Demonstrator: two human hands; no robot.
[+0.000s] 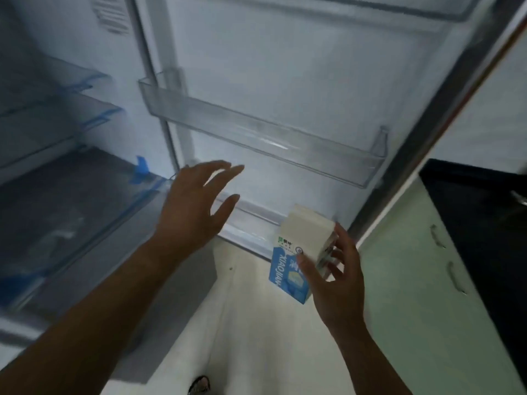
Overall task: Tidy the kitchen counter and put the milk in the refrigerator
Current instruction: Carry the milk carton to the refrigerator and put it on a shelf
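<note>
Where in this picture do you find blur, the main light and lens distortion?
Head view: motion blur softens the right hand and milk carton; bluish light glows off the refrigerator door liner, the black counter lies dark; the door shelf bows from the wide lens.

The milk carton (288, 266) held in the right hand (336, 277) carries the only legible wording. White capitals reading "XIAOJIAN" run sideways down its blue lower panel, just left of the thumb; the end of the word is cut off. Above the thumb, on the carton's white upper part, sit a small green logo with characters and a round seal, both too small to read. Far above the left hand (196, 206), a printed sticker (109, 12) on the refrigerator's inner wall shows only blurred lines.
</note>
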